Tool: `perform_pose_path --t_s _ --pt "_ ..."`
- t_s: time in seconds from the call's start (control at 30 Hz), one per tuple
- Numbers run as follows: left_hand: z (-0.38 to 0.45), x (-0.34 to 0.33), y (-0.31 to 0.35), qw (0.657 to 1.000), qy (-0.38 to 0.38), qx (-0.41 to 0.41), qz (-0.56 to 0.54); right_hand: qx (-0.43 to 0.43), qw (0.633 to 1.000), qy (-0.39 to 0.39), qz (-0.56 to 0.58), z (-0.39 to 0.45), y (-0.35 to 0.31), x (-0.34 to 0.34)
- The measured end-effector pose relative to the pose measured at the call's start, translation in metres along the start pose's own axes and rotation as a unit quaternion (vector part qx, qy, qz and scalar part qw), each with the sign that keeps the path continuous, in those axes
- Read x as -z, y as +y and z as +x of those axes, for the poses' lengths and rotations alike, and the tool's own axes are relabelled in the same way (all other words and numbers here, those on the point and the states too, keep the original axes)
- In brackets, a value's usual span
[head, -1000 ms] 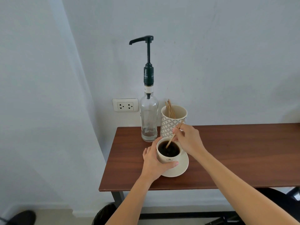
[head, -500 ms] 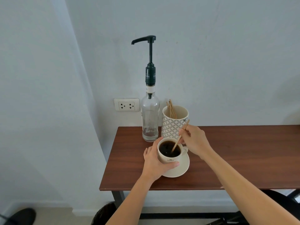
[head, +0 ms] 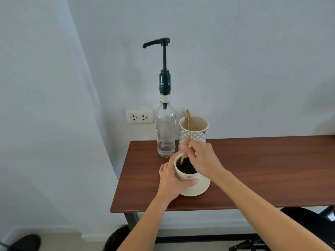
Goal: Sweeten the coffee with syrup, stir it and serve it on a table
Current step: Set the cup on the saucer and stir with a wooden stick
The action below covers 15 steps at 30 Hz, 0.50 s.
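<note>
Right hand (head: pixel 203 160) pinches a wooden stir stick (head: pixel 185 151), its long axis leaning toward 1 o'clock and tip sunk in the coffee cup (head: pixel 186 175) at 7 o'clock from the fingers, while left hand (head: pixel 172 182) clasps that cup on its saucer (head: pixel 199 189) near the table (head: pixel 262 169) corner.
</note>
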<state>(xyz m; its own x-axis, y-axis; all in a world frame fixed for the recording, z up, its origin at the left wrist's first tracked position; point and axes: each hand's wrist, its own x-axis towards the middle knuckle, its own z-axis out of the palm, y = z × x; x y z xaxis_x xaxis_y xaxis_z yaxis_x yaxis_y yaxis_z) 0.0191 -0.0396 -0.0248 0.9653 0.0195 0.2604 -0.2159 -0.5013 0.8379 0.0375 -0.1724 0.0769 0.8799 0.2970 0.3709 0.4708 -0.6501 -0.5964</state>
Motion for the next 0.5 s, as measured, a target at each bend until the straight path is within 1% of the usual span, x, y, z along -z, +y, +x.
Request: perform_pose_path --t_s 0.1,0.17,0.2,0.27,0.33,0.4,0.47,0.5 --pt "0.000 -0.001 -0.001 1.000 0.002 0.006 -0.006 0.014 0.996 0.014 -0.088 0.007 0.005 0.009" --pt "-0.001 -0.001 0.000 1.000 0.005 0.009 -0.011 -0.005 0.988 0.003 -0.152 0.007 0.011 0.023" --pt "-0.001 0.000 0.001 1.000 0.005 0.009 -0.011 -0.019 0.987 -0.003 -0.160 0.004 0.013 0.028" --pt "-0.001 0.000 0.001 1.000 0.003 0.009 -0.011 -0.040 0.989 -0.015 -0.138 0.000 0.012 0.028" --pt "-0.001 0.000 0.000 1.000 -0.001 0.009 -0.007 -0.054 0.996 -0.024 -0.063 -0.004 0.005 0.018" --pt "0.000 0.001 -0.002 1.000 -0.001 0.007 -0.005 -0.049 0.999 -0.016 0.003 -0.004 -0.002 0.004" --pt "0.000 0.000 -0.002 1.000 0.002 0.007 -0.006 -0.043 0.999 0.011 0.007 0.000 -0.002 0.002" --pt "0.000 0.000 -0.001 1.000 0.004 0.008 -0.006 -0.046 0.999 0.025 -0.013 0.002 0.001 0.005"
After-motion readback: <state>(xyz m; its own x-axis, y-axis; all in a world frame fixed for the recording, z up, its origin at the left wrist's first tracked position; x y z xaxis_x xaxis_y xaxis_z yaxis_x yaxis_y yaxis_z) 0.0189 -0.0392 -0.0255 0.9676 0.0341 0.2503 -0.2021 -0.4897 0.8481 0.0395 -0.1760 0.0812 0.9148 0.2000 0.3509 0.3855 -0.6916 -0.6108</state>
